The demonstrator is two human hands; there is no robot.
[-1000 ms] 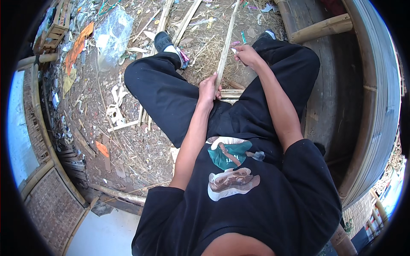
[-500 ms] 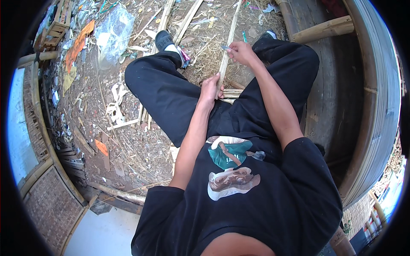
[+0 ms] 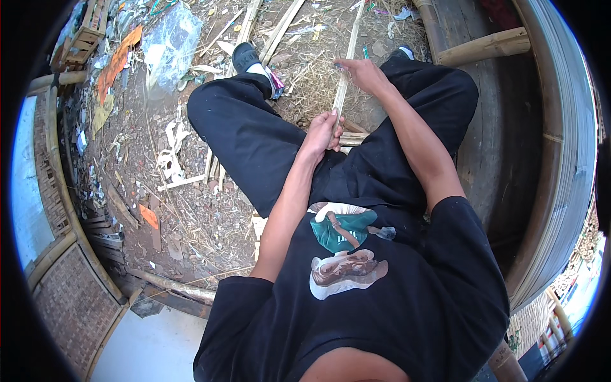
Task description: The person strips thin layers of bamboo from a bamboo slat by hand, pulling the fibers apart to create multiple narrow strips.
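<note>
A black T-shirt point(image 3: 407, 305) with a printed picture fills the nearest part of the view, above black trousers point(image 3: 238, 121) whose legs are bent and spread apart. Between the thighs, the left hand point(image 3: 323, 132) is closed around the near part of a long, pale bamboo strip point(image 3: 342, 92). The strip slants away from the lap, between the legs, toward the top edge. Farther along it, the right hand point(image 3: 365, 74) curls across the strip, a small grey piece point(image 3: 338, 65) at its fingertips; it is too small to identify.

Dry straw-like shavings point(image 3: 309, 79) lie on the ground beneath the strip, with a dark shoe point(image 3: 244, 58) just left of them. Beyond are more pale strips point(image 3: 282, 30). Farther left, a clear plastic bag point(image 3: 170, 48) lies near an orange sheet point(image 3: 119, 62), and a slatted wooden crate point(image 3: 87, 39) stands at the upper left.
</note>
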